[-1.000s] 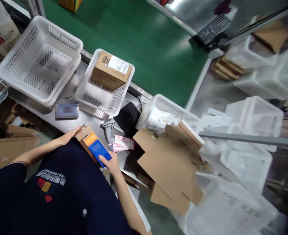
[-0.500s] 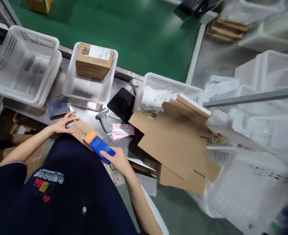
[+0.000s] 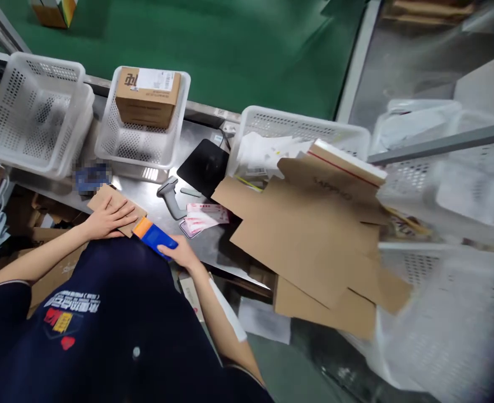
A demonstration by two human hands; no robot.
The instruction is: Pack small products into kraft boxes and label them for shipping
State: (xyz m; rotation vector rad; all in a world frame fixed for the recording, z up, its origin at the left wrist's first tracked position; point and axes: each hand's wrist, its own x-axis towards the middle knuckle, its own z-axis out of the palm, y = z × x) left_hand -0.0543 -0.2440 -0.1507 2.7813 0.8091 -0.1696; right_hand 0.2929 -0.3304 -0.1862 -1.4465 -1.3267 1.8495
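Note:
My left hand (image 3: 108, 218) lies flat with fingers spread on a small folded cardboard box (image 3: 104, 198) at the near edge of the metal bench (image 3: 213, 240). My right hand (image 3: 180, 253) grips the near end of a blue and orange box (image 3: 152, 235), whose orange end touches the cardboard box. A grey barcode scanner (image 3: 169, 196) lies just beyond, next to pink and white slips (image 3: 203, 215).
A white basket (image 3: 104, 148) holds a labelled brown carton (image 3: 146, 101); stacked empty baskets (image 3: 32, 112) stand at left. A basket of papers (image 3: 297, 126) and a pile of flat cardboard (image 3: 310, 235) lie to the right. Green conveyor belt (image 3: 230, 50) runs behind. More baskets are blurred at right.
My view has swung right and down. My left hand has gone from the cardboard box's edge to flat on top. The blue box has slid toward the cardboard box's near end.

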